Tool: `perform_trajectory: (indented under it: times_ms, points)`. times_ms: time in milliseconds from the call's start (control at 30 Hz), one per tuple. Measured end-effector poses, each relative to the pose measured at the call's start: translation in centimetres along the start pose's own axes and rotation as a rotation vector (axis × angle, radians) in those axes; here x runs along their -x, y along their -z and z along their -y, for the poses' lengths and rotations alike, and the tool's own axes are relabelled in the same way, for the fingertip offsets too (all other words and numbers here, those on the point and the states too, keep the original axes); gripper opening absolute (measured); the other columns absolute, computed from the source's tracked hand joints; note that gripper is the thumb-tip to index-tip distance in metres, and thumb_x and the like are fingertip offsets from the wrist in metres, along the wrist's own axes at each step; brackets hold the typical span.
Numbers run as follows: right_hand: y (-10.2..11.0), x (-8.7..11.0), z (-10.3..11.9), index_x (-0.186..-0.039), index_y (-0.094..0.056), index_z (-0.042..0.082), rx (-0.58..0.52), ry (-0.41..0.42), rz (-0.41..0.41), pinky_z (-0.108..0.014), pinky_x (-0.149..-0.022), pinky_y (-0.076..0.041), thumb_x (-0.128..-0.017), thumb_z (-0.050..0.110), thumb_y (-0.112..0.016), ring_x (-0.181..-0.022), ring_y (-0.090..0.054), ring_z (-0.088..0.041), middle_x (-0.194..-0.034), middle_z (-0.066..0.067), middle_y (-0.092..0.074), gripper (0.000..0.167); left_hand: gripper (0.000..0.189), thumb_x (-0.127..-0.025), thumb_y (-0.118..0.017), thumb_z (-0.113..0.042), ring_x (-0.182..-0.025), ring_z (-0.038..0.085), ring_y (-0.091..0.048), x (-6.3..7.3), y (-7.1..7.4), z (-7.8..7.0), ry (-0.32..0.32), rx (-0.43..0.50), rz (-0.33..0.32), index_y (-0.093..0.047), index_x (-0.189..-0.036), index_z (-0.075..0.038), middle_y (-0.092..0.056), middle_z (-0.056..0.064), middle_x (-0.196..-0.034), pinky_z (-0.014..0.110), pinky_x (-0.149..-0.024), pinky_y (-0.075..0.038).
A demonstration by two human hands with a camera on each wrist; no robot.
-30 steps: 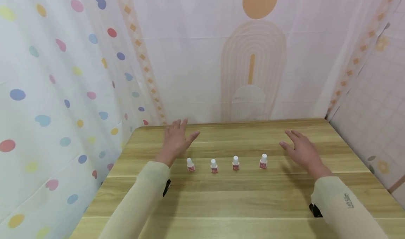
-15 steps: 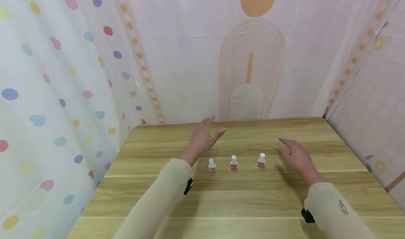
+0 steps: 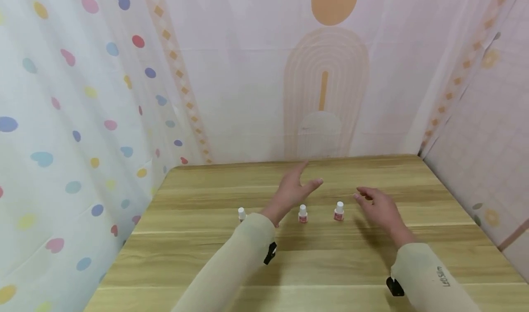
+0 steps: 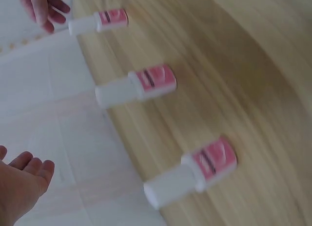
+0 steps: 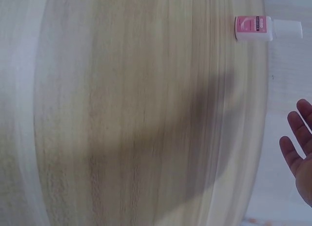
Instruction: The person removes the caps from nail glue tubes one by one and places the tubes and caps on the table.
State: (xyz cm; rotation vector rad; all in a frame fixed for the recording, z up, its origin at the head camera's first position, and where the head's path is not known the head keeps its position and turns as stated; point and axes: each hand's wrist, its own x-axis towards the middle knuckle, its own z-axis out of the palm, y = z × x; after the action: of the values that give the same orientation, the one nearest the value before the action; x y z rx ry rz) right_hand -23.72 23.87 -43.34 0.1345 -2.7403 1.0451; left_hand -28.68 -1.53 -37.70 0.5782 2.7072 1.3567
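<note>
Several small white bottles with white caps and pink labels stand upright in a row across the table. In the head view, my left hand (image 3: 291, 190) is over the row, fingers extended and thumb spread, holding nothing. Its sleeve partly covers the leftmost bottle (image 3: 242, 212), and the wrist hides most of the one beside it. Just right of that wrist is a third bottle (image 3: 303, 214). My right hand (image 3: 380, 208), fingers loosely bent and empty, hovers right of the rightmost bottle (image 3: 339, 211). The left wrist view shows three bottles, the nearest bottle (image 4: 209, 162) at lower right.
The wood-grain table (image 3: 330, 266) ends at a back edge against a pale printed curtain (image 3: 248, 96). A dotted curtain (image 3: 82, 142) hangs along the left side and a checked one (image 3: 487, 142) along the right.
My left hand has swept rightward above the bottles, uncovering the leftmost one again and covering the second. The right hand has shifted slightly left and its fingers have bent more. The bottles stay put.
</note>
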Motion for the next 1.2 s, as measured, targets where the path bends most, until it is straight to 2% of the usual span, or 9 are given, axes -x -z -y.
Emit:
perform_trajectory:
  times_ms: [200,433,700,900,933,1033,1200]
  points:
    - [-0.6,0.0,0.2,-0.13,-0.059,-0.006,-0.039,0.0,-0.005,-0.057,-0.091,-0.047,-0.103,0.03,-0.055,-0.111,-0.058,-0.042,-0.12,-0.025,-0.064,0.045,0.074,-0.092,-0.07,-0.042,-0.141,0.027,-0.036,0.3,-2.0,-0.1,0.03,0.089,-0.011,-0.037,-0.153,-0.016,-0.041,0.008,-0.153,0.047,-0.111,-0.033]
    - [-0.6,-0.1,0.7,-0.133,-0.058,-0.003,-0.089,-0.037,0.015,-0.056,-0.093,-0.046,-0.105,0.033,-0.052,-0.115,-0.056,-0.04,-0.125,-0.023,-0.062,0.046,0.071,-0.091,-0.073,-0.038,-0.138,0.025,-0.041,0.8,-4.2,0.0,0.072,0.212,-0.008,-0.043,-0.151,-0.016,-0.046,0.007,-0.15,0.046,-0.108,-0.038]
    - [-0.6,-0.3,1.3,-0.129,-0.061,-0.004,-0.131,-0.036,0.002,-0.054,-0.092,-0.047,-0.103,0.031,-0.056,-0.112,-0.057,-0.038,-0.122,-0.023,-0.064,0.044,0.068,-0.091,-0.073,-0.036,-0.135,0.026,-0.044,1.7,-6.8,0.2,0.079,0.218,0.023,-0.046,-0.148,-0.013,-0.05,0.008,-0.147,0.046,-0.106,-0.04]
    - [-0.7,0.0,1.2,-0.129,-0.061,-0.004,-0.144,-0.038,0.026,-0.053,-0.092,-0.047,-0.103,0.031,-0.057,-0.112,-0.056,-0.037,-0.122,-0.021,-0.064,0.044,0.066,-0.09,-0.075,-0.034,-0.135,0.025,-0.044,2.7,-8.5,0.4,0.154,0.261,0.03,-0.048,-0.147,-0.015,-0.052,0.005,-0.145,0.047,-0.106,-0.04]
    - [-0.8,0.1,1.2,-0.129,-0.061,-0.004,-0.147,-0.037,0.028,-0.053,-0.092,-0.047,-0.103,0.032,-0.056,-0.112,-0.056,-0.036,-0.122,-0.021,-0.064,0.045,0.065,-0.09,-0.074,-0.034,-0.135,0.025,-0.044,2.8,-8.8,0.4,0.16,0.253,0.03,-0.049,-0.146,-0.015,-0.052,0.005,-0.144,0.05,-0.108,-0.036]
    - [-1.0,0.2,1.1,-0.129,-0.061,-0.004,-0.155,-0.039,0.031,-0.052,-0.091,-0.048,-0.102,0.033,-0.057,-0.111,-0.057,-0.036,-0.121,-0.02,-0.064,0.046,0.062,-0.091,-0.073,-0.033,-0.132,0.026,-0.047,2.9,-9.5,0.9,0.162,0.243,0.023,-0.05,-0.145,-0.013,-0.054,0.007,-0.142,0.052,-0.107,-0.036]
    - [-1.4,0.1,1.0,-0.128,-0.062,-0.004,-0.168,-0.05,0.034,-0.05,-0.089,-0.049,-0.101,0.032,-0.059,-0.109,-0.058,-0.034,-0.119,-0.02,-0.065,0.045,0.061,-0.091,-0.075,-0.03,-0.13,0.028,-0.049,3.0,-10.5,1.5,0.166,0.282,-0.005,-0.052,-0.143,-0.01,-0.054,0.011,-0.141,0.047,-0.103,-0.043]
